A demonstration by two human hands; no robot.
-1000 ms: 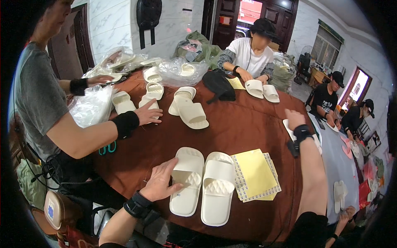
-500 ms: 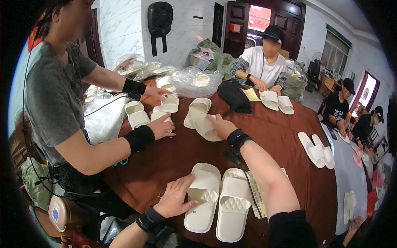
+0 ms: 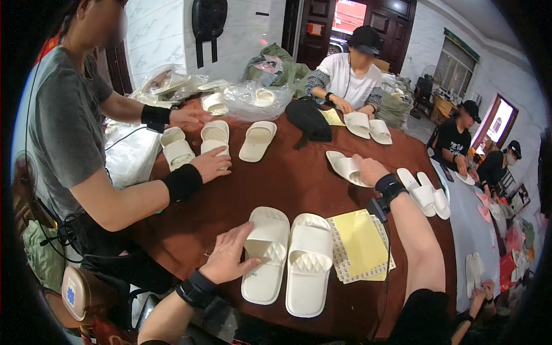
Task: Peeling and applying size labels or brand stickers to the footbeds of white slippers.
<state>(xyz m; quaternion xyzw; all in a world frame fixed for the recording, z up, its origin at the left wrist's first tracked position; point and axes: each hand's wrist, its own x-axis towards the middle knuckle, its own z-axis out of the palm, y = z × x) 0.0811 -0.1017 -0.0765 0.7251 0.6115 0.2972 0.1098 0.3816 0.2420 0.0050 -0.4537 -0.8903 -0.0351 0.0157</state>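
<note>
Near the front edge of the brown-covered table lies a pair of cream slide slippers, the left slipper (image 3: pixel 266 259) beside the right slipper (image 3: pixel 309 264). My left hand (image 3: pixel 232 257) is open at the left slipper's outer side, fingers stretched along its strap and thumb over the footbed. Farther out to the right, my right hand (image 3: pixel 372 172) is closed on one end of another cream slipper (image 3: pixel 344 165), which lies low over the cloth; the fingertips are partly hidden. Each of my wrists wears a black band.
Sticker sheets (image 3: pixel 361 244) lie right of the near pair. A co-worker at left touches a slipper (image 3: pixel 215 135); a single slipper (image 3: pixel 257 141) lies beside it. More slippers (image 3: pixel 424 192) lie at right. A black bag (image 3: pixel 310 119) sits farther back, before another co-worker.
My right hand has moved right, carrying one slipper away from the single slipper left at centre. The sticker sheets now show more fully. My left hand stays at the near pair.
</note>
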